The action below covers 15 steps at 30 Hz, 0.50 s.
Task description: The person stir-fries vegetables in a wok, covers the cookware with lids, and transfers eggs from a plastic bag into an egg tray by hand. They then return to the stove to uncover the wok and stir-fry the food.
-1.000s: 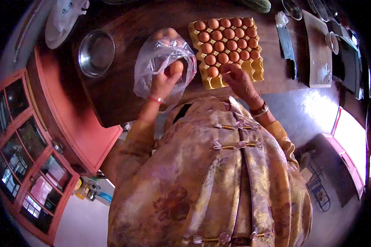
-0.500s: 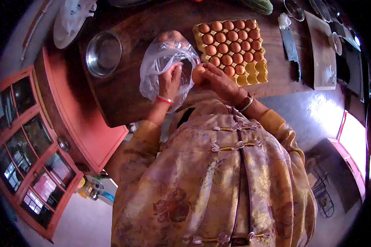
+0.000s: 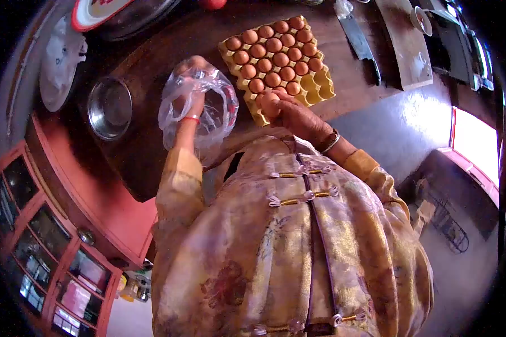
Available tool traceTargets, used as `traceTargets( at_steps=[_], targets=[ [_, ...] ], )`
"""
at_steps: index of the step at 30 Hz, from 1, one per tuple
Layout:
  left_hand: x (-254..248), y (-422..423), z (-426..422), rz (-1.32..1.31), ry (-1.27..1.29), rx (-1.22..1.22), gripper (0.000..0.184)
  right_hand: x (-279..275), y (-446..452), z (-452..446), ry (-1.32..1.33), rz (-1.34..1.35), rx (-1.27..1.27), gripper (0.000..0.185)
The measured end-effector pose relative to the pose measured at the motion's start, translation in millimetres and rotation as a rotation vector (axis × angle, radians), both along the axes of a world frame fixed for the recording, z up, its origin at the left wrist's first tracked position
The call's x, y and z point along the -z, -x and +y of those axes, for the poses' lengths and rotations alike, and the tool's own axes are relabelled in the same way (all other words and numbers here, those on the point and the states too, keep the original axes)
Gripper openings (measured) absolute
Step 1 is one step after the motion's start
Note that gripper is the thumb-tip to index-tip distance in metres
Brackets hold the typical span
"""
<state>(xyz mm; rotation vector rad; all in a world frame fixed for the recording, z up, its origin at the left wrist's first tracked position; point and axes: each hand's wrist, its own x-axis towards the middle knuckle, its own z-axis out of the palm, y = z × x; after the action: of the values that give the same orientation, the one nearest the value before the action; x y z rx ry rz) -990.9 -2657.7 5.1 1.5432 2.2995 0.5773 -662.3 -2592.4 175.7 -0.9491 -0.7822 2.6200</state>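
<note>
My left hand [image 3: 191,102] reaches into a clear plastic bag [image 3: 216,115]; its fingers are hidden by the plastic. Several brown eggs [image 3: 197,62] show at the far end of the bag. An egg [image 3: 270,105] is pinched in my right hand [image 3: 298,118], over the near left corner of a yellow egg tray [image 3: 319,90]. Rows of brown eggs fill most of that tray, and some cups at its near right side hold none.
A metal bowl [image 3: 109,108] stands left of the bag. Beyond it lie a bagged plate [image 3: 60,64] and a red-rimmed tray [image 3: 98,14]. Right of the eggs are a knife [image 3: 358,40] and a cutting board [image 3: 406,48].
My left hand has gone deeper into the bag. My right hand has brought its egg from beside the bag to the tray's near corner. The view has shifted, showing the red-rimmed tray.
</note>
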Motion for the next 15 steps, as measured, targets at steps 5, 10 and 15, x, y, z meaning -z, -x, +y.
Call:
traceTargets(
  at_steps=[5,10,15],
  targets=[
    [-121,-50,-75,-0.808,-0.064,-0.385,0.036,20,-30,2,0.094,0.029,0.221,0.022],
    [-210,-99,-81,-1.278,0.066,-0.239,0.044,31,-58,11,0.072,0.129,0.202,0.052],
    [-204,-141,-30,-1.336,0.012,-0.106,0.045,23,-75,21,0.022,0.111,0.223,0.054]
  ],
)
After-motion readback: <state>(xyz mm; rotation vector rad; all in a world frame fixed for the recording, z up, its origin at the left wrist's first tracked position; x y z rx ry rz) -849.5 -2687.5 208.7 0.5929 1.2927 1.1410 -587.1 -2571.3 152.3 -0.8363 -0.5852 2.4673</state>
